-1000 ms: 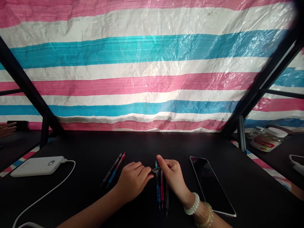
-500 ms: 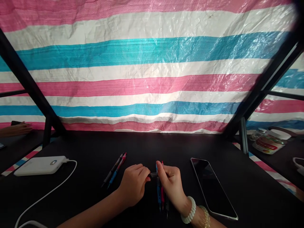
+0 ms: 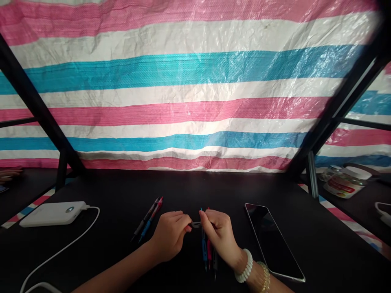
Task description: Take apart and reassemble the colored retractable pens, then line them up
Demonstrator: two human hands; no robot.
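Pinched one end of a small grey loop (image 3: pixel 196 224) in closed left-hand fingertips (image 3: pixel 187 228), and gripped the other end under the thumb of the right hand (image 3: pixel 220 234). Held the loop in the gap between both, at the upper parts of three pens (image 3: pixel 204 249); could not tell around from above. Had two other pens (image 3: pixel 148 219) lying just left, a phone (image 3: pixel 275 242) to the right, and a power bank (image 3: pixel 53 214) farther left.

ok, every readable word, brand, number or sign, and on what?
None legible.
Jar label: printed, too blurred to read.
White power bank: round mark too small to read.
Pens: no lettering discernible.
Phone: dark screen, no text visible.
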